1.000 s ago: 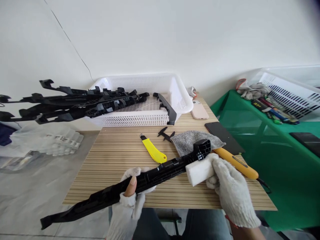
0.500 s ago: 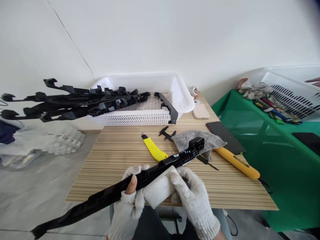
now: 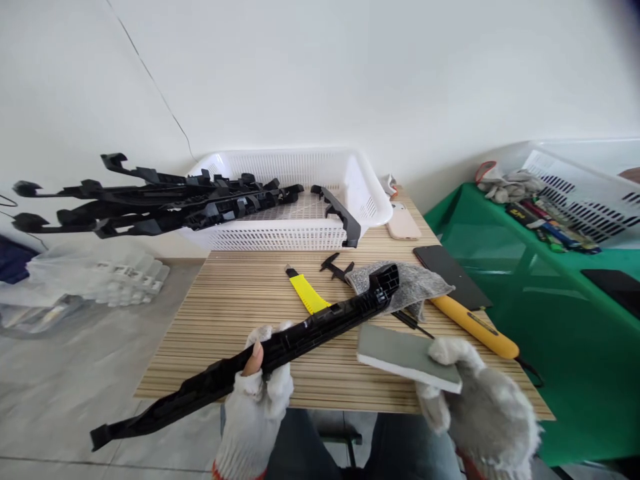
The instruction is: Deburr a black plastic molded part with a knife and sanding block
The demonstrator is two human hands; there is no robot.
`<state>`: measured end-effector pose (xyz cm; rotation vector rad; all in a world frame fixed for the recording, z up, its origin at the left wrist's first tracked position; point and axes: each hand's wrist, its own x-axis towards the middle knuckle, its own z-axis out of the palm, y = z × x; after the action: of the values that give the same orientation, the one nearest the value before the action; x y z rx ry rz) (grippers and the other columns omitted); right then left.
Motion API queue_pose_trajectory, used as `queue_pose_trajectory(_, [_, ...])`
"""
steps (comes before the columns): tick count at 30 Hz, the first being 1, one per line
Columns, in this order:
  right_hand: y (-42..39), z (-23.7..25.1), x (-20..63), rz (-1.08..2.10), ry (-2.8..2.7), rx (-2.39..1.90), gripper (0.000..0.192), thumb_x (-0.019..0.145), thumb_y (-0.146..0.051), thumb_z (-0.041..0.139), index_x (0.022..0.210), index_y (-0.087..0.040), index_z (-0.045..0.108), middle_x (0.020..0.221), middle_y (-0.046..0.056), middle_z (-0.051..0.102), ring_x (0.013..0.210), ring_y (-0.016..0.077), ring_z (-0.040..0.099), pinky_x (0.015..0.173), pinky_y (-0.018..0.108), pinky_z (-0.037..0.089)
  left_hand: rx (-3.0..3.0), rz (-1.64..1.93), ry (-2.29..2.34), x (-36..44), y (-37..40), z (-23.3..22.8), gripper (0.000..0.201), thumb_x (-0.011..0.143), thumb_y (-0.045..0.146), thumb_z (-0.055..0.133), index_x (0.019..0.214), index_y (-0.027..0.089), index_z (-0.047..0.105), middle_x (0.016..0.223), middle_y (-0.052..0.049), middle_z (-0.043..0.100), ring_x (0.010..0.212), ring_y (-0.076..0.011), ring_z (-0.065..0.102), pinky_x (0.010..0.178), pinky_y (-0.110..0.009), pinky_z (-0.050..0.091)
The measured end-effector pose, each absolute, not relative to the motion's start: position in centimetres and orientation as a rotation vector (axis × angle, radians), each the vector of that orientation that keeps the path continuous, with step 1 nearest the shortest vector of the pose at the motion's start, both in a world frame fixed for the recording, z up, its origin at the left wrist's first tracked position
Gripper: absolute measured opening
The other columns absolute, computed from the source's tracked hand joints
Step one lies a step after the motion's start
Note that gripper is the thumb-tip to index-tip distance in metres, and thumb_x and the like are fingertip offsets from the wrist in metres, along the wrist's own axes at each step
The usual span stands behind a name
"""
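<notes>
- While the gloved left hand (image 3: 257, 393) grips a long black plastic part (image 3: 260, 357) near its middle, fingers (image 3: 254, 360) clamped around it and a bare fingertip showing through the glove, the part slants from low near left up toward far right, its blocky end raised over the surface (image 3: 240, 313); held that way, its upper face is turned toward the wearer.
- Just right of it, the gloved right hand (image 3: 480, 400) holds a flat grey-and-white sanding block (image 3: 407, 357), fingers closed on its right edge, wrist low and the block's grey face up, lying clear of the part and apart from it.
- Beyond the hands, a yellow utility knife (image 3: 307, 293) lies partly behind the part, beside small black clips (image 3: 334, 267), a grey cloth (image 3: 410, 283) and an orange-handled tool (image 3: 475, 327), all within easy reach on the slatted wood.
- Farther right, a dark phone (image 3: 450, 267) and a pink phone (image 3: 403, 223) lie flat, out of the working area.
- At the far edge, a white basket (image 3: 300, 200) carries several more black parts (image 3: 150, 200), their long ends overhanging its left rim because they are longer than the basket.
- To the right, a green table (image 3: 550, 287) bears another white basket (image 3: 585, 187), gloves and pens.
</notes>
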<state>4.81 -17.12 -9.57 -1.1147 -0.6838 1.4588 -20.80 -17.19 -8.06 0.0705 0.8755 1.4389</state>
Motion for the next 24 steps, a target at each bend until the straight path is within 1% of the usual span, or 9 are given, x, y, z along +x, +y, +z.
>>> queue_pose_trajectory(3, [-16.6,-9.8,5.4,1.267,-0.666,-1.218,0.053,0.073,-0.068,0.072,0.079,-0.027,0.039,0.044,-0.008,0.041,0.029,0.0119,0.038,0.03,0.022,0.031,0.12,1.412,0.883,-20.7,-17.0,-7.8,0.022,0.077,0.033,0.082,0.09,0.023,0.069,0.064,0.002,0.066,0.036,-0.0042,0.044,0.03,-0.013,0.03])
queue_pose_trajectory(6, [-16.7,-9.9,4.9,1.326,-0.695,-1.288,0.055,0.073,-0.053,0.081,0.078,-0.026,0.034,0.049,-0.012,0.036,0.033,0.0061,0.03,0.034,0.017,0.027,0.21,1.351,0.893,-20.5,-17.0,-7.5,0.029,0.074,0.042,0.084,0.085,0.019,0.07,0.043,0.006,0.048,0.034,-0.0059,0.042,0.031,-0.013,0.031])
queue_pose_trajectory(8, [-16.8,-9.8,4.5,1.34,-0.718,-1.297,0.055,0.073,-0.049,0.083,0.078,-0.024,0.034,0.053,-0.012,0.037,0.034,0.0043,0.03,0.036,0.016,0.026,0.241,1.317,0.874,-20.5,-17.0,-7.5,0.033,0.071,0.045,0.087,0.082,0.019,0.071,0.038,0.007,0.042,0.031,-0.0049,0.037,0.031,-0.013,0.03])
queue_pose_trajectory(11, [-16.9,-9.6,4.1,1.228,-0.721,-1.279,0.048,0.075,-0.044,0.082,0.08,-0.024,0.038,0.061,-0.01,0.045,0.037,0.0052,0.037,0.037,0.019,0.032,0.244,1.291,0.82,-20.8,-17.0,-7.8,0.032,0.074,0.045,0.084,0.087,0.019,0.072,0.039,0.008,0.042,0.029,-0.0038,0.033,0.03,-0.012,0.028])
queue_pose_trajectory(13, [-17.1,-9.5,4.1,1.153,-0.683,-1.292,0.042,0.073,-0.04,0.082,0.084,-0.025,0.044,0.071,-0.007,0.052,0.04,0.0055,0.04,0.038,0.02,0.036,0.235,1.291,0.775,-21.0,-17.1,-8.0,0.028,0.078,0.043,0.081,0.09,0.02,0.071,0.038,0.009,0.041,0.028,-0.004,0.033,0.029,-0.012,0.026])
queue_pose_trajectory(15, [-17.4,-9.4,4.3,1.147,-0.643,-1.333,0.039,0.072,-0.039,0.081,0.094,-0.027,0.052,0.074,-0.005,0.054,0.042,0.0061,0.04,0.038,0.021,0.037,0.215,1.311,0.738,-21.0,-17.0,-8.1,0.022,0.079,0.038,0.081,0.087,0.021,0.07,0.038,0.009,0.039,0.027,-0.0041,0.033,0.028,-0.012,0.025])
queue_pose_trajectory(17, [-17.7,-9.1,4.5,1.183,-0.638,-1.348,0.047,0.072,-0.043,0.079,0.112,-0.031,0.056,0.07,-0.005,0.053,0.042,0.0083,0.04,0.037,0.022,0.036,0.189,1.351,0.729,-20.8,-16.9,-8.0,0.02,0.078,0.035,0.081,0.084,0.021,0.068,0.04,0.009,0.041,0.028,-0.0038,0.034,0.029,-0.011,0.026])
queue_pose_trajectory(19, [-17.7,-9.0,4.6,1.22,-0.651,-1.337,0.062,0.073,-0.048,0.076,0.128,-0.032,0.054,0.067,-0.004,0.052,0.041,0.0101,0.04,0.036,0.023,0.035,0.158,1.389,0.751,-20.7,-16.9,-7.8,0.02,0.078,0.033,0.081,0.084,0.021,0.066,0.048,0.008,0.049,0.03,-0.0029,0.037,0.03,-0.011,0.029])
queue_pose_trajectory(24, [-16.2,-9.2,4.5,1.212,-0.705,-1.361,0.072,0.078,-0.048,0.075,0.141,-0.026,0.049,0.065,-0.006,0.052,0.042,0.0102,0.045,0.04,0.023,0.039,0.094,1.375,0.853,-20.6,-16.9,-7.6,0.019,0.081,0.032,0.078,0.092,0.022,0.066,0.069,0.003,0.064,0.033,-0.0017,0.039,0.028,-0.013,0.029])
